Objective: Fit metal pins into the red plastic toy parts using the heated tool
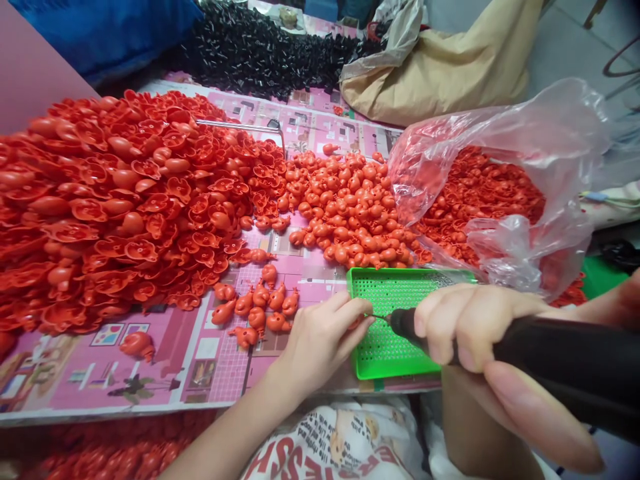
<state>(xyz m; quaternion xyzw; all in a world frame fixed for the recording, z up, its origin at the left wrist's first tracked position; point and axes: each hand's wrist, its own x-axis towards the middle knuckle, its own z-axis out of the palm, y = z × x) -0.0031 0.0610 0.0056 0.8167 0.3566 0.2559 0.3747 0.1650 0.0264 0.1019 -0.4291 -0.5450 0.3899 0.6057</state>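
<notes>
My left hand [317, 343] pinches a small red plastic part [356, 323], mostly hidden by the fingers, above a green perforated tray [390, 300]. My right hand [475, 327] grips a black rotary tool [565, 360], whose thin bit reaches the red part. Just left of my left hand lies a small group of red moulded parts [255, 310] on a pink printed mat [150, 377]. Behind the tray is a heap of rounded red parts [350, 213].
A huge heap of flanged red parts [125, 200] covers the left of the mat. A clear plastic bag [525, 233] of red parts lies at the right. Behind are a black heap of small parts [265, 53], a tan sack [440, 67] and blue cloth [100, 27].
</notes>
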